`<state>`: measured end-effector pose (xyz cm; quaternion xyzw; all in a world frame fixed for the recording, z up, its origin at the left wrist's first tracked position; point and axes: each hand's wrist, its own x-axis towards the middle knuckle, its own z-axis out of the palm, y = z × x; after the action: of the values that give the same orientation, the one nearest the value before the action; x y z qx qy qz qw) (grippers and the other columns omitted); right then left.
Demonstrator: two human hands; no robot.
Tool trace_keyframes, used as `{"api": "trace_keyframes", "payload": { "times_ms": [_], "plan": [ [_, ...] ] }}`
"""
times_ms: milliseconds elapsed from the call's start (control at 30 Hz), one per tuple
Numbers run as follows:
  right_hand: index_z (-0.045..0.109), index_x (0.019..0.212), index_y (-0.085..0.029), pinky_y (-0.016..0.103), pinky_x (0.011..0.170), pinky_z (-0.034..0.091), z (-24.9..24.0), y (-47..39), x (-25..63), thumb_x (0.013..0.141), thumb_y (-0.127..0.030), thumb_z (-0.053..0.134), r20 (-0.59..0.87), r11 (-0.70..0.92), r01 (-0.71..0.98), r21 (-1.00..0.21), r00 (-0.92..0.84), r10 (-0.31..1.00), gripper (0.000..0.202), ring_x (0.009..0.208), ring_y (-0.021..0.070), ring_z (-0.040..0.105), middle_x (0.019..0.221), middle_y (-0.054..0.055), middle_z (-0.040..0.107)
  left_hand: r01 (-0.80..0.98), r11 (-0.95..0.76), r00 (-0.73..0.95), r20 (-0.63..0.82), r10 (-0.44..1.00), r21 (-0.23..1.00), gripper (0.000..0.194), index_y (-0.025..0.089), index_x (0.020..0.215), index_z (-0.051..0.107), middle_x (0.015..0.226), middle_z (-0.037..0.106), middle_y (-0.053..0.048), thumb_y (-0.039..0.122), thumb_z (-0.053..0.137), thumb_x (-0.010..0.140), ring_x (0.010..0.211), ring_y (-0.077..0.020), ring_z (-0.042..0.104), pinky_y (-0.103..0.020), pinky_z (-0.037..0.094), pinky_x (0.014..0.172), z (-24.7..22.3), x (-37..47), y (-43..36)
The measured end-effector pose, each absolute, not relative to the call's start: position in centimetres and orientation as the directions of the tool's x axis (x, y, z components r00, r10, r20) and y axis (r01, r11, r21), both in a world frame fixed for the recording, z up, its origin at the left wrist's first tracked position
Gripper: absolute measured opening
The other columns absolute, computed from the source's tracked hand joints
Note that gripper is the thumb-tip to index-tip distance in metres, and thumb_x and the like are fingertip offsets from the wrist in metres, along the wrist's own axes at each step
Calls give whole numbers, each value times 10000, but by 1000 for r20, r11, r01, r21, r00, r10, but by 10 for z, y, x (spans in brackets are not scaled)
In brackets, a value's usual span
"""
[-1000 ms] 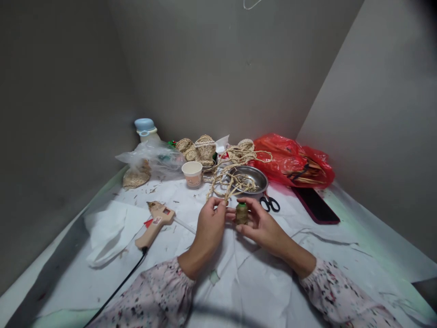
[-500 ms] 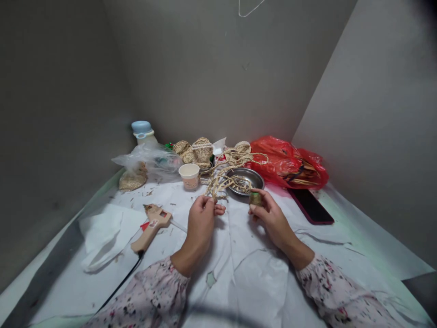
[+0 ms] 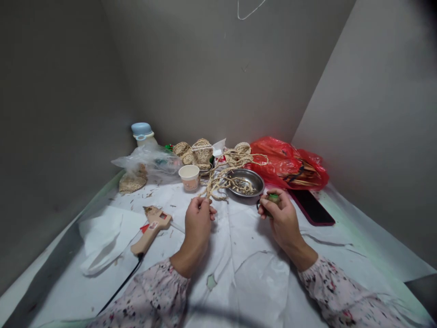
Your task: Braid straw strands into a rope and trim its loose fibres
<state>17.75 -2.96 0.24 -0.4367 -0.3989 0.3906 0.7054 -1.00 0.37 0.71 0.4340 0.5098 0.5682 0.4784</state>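
Observation:
My left hand [image 3: 200,218] is closed, thumb against fingers, on the near end of a braided straw cord [image 3: 215,182]. The cord runs back in loose loops over the left rim of a metal bowl [image 3: 262,183]. My right hand [image 3: 282,218] wraps round a small green-and-brown cylinder [image 3: 273,197], its bright green top showing between thumb and fingers. Beside those fingertips a thin dark loop [image 3: 257,205] shows; I cannot tell whether it belongs to the cylinder. Straw scraps lie in the bowl, just beyond my right hand.
Left of my left arm lies a glue gun [image 3: 152,232] with a black cable. A paper cup [image 3: 189,177], woven straw pieces [image 3: 202,152] and a plastic bag [image 3: 150,157] stand behind. To the right are a phone [image 3: 312,207] and a red bag [image 3: 273,157] of straw.
My right hand has shifted right, away from my left, and turned the cylinder so its green top shows. My left hand has moved slightly left, still holding the cord.

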Motion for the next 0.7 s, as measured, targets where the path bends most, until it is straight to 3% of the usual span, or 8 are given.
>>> {"api": "trace_keyframes", "payload": {
  "times_ms": [333, 567, 700],
  "plan": [
    [488, 942, -224, 216, 495, 451, 17, -35, 176, 732, -238, 689, 249, 384, -231, -894, 457, 854, 290, 591, 113, 611, 773, -38, 588, -133, -8, -246, -25, 969, 991, 124, 191, 801, 515, 719, 648, -6, 314, 509, 816, 571, -110, 568, -207, 424, 508, 6, -10, 6],
    [484, 940, -237, 200, 480, 443, 65, -52, 184, 742, -172, 626, 448, 618, -147, -772, 565, 693, 252, 608, 118, 627, 730, -53, 557, -175, -11, -284, -39, 958, 985, 113, 182, 810, 519, 714, 638, -9, 294, 507, 803, 542, -99, 554, -196, 414, 476, 5, -13, 11],
    [480, 967, -245, 221, 522, 482, 66, -59, 173, 776, -186, 640, 416, 511, -123, -851, 437, 798, 255, 640, 130, 648, 770, -42, 575, -208, -14, -150, -18, 989, 978, 134, 175, 833, 502, 756, 633, -5, 307, 512, 816, 475, -67, 535, -179, 389, 425, 13, -8, 2]
  ]
}}
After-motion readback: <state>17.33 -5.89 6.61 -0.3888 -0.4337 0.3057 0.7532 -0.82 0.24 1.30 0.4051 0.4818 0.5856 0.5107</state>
